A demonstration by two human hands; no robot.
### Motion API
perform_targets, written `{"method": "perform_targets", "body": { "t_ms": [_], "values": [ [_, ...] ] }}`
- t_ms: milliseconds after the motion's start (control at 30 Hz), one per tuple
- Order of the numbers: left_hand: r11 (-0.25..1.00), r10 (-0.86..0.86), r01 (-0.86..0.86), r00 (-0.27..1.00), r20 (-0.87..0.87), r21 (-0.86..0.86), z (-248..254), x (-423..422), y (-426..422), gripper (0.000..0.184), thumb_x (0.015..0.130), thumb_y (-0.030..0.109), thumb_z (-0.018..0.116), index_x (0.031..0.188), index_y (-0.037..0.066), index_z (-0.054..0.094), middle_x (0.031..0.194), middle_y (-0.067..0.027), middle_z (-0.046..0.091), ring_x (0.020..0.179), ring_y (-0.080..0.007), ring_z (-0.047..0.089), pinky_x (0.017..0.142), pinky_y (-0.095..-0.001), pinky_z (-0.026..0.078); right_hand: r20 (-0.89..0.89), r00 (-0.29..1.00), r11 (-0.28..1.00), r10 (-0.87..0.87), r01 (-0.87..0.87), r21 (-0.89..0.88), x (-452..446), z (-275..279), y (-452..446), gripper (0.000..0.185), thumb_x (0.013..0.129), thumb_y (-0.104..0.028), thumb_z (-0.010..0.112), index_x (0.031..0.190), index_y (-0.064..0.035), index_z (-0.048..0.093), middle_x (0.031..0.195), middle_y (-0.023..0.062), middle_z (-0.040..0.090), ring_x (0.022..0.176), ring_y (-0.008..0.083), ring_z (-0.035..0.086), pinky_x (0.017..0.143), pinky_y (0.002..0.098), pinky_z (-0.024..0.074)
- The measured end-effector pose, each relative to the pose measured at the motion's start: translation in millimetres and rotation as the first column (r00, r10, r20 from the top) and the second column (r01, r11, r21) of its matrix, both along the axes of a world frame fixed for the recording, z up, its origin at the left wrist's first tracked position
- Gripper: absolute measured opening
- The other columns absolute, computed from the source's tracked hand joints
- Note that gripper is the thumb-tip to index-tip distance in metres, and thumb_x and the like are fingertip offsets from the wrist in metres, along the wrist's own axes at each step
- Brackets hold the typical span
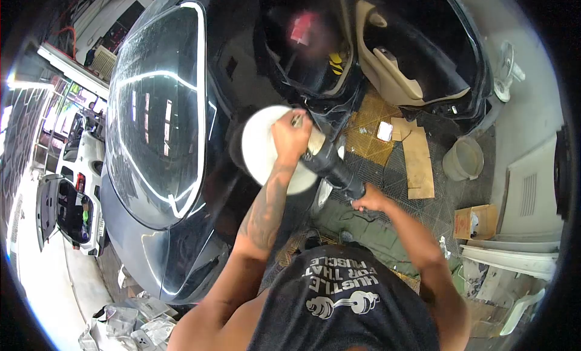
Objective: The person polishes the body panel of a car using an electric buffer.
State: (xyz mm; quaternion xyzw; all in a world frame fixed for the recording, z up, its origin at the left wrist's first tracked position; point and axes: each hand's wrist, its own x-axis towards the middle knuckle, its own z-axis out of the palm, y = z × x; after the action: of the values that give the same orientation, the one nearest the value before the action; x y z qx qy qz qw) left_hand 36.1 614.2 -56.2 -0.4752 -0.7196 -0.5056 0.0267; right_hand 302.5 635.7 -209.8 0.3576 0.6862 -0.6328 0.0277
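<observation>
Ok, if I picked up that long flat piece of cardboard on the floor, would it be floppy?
The cardboard would probably bend a little but not droop like cloth, since it lies as a flat sheet. It might fold at the crease line across it near one end. It looks thin, so I'd guess it's light, and lying flat, it shouldn't roll.

Black, tubular power polisher (337, 172) with a tan head section and a large, round white pad (256, 144). Tool slants across the centre, pad end far left, black rear end near right. Left hand (292, 138) on the front grip, right hand (371, 200) at the rear end. Pad faces the dark, glossy car body (237, 78), overlapping it in view; contact hidden, spin cannot be told. Car fills the left and far side, curved glass at left streaked with bright reflections, beige-trimmed door standing open far right.
</observation>
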Motion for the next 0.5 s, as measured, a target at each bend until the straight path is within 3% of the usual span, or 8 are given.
{"method": "perform_targets", "body": {
  "t_ms": [33,133,167,200,267,367,433,500],
  "values": [
    [1.000,0.005,-0.005,1.000,0.019,-0.004,2,1,0,0.025,0.077,0.021,0.070,0.093,0.002,0.077,0.081,-0.0225,0.073,0.078,-0.0329,0.074,0.074,-0.0391,0.057,0.055,0.996,0.996,-0.068,0.065,0.054,0,38,-11,0.015,0.068,-0.009,0.074,0.075,-0.0013,0.063,0.067,0.0060,0.066,0.058,0.0141,0.063,0.061,0.0318,0.0518],
    [1.000,0.006,-0.006,1.000,-0.015,0.003,12,-3,22,0.025,0.077,0.020,0.070,0.093,0.003,0.077,0.082,-0.0216,0.073,0.079,-0.0328,0.074,0.076,-0.0389,0.057,-0.069,0.996,0.998,-0.053,0.050,-0.033,-15,-17,8,0.015,0.068,-0.011,0.074,0.072,-0.0014,0.064,0.067,0.0054,0.066,0.059,0.0146,0.063,0.060,0.0313,0.0507],
    [0.998,-0.060,0.060,0.998,0.009,0.025,18,-10,38,0.026,0.077,0.022,0.070,0.093,0.003,0.077,0.083,-0.0217,0.073,0.081,-0.0344,0.074,0.077,-0.0385,0.057,-0.149,0.981,0.989,-0.122,0.108,-0.100,-22,-11,15,0.014,0.068,-0.010,0.074,0.069,-0.0020,0.063,0.067,0.0051,0.066,0.059,0.0149,0.063,0.059,0.0312,0.0499],
    [0.998,-0.055,0.055,0.998,-0.022,-0.016,22,-17,55,0.027,0.076,0.023,0.070,0.093,0.004,0.077,0.084,-0.0224,0.073,0.081,-0.0365,0.073,0.077,-0.0392,0.057,-0.084,0.983,0.985,-0.164,0.159,-0.061,-31,2,20,0.012,0.070,-0.007,0.073,0.073,-0.0016,0.063,0.069,0.0060,0.066,0.060,0.0153,0.063,0.059,0.0318,0.0500],
    [0.995,-0.052,0.049,0.998,-0.037,-0.084,36,-23,75,0.026,0.077,0.023,0.070,0.094,0.005,0.078,0.088,-0.0223,0.073,0.085,-0.0337,0.074,0.079,-0.0383,0.056,-0.186,0.963,0.976,-0.196,0.173,-0.133,-41,7,30,0.014,0.070,-0.009,0.072,0.076,0.0011,0.064,0.070,0.0067,0.067,0.058,0.0158,0.062,0.057,0.0328,0.0501],
    [0.991,-0.016,0.016,1.000,0.002,-0.136,46,-16,54,0.027,0.077,0.024,0.069,0.094,0.005,0.078,0.086,-0.0230,0.072,0.085,-0.0352,0.073,0.079,-0.0380,0.056,-0.176,0.973,0.983,-0.146,0.122,-0.138,-40,-7,20,0.012,0.069,-0.008,0.071,0.076,0.0003,0.065,0.071,0.0070,0.067,0.058,0.0155,0.062,0.058,0.0318,0.0505],
    [0.995,-0.027,0.025,1.000,-0.017,-0.094,26,-14,16,0.028,0.080,0.024,0.068,0.096,0.003,0.077,0.091,-0.0230,0.073,0.087,-0.0330,0.074,0.080,-0.0389,0.056,-0.166,0.985,0.991,-0.044,0.023,-0.131,-23,-26,0,0.016,0.071,-0.011,0.074,0.079,0.0000,0.066,0.071,0.0067,0.068,0.059,0.0155,0.063,0.059,0.0319,0.0511],
    [0.997,0.015,-0.015,1.000,-0.002,-0.079,10,-2,-31,0.027,0.082,0.021,0.068,0.099,0.001,0.077,0.091,-0.0206,0.075,0.087,-0.0303,0.075,0.082,-0.0382,0.056,0.010,0.999,0.999,-0.045,0.045,0.019,-8,-37,-34,0.027,0.073,-0.019,0.082,0.084,-0.0005,0.066,0.073,0.0064,0.069,0.061,0.0148,0.064,0.062,0.0319,0.0526]
  ]
}}
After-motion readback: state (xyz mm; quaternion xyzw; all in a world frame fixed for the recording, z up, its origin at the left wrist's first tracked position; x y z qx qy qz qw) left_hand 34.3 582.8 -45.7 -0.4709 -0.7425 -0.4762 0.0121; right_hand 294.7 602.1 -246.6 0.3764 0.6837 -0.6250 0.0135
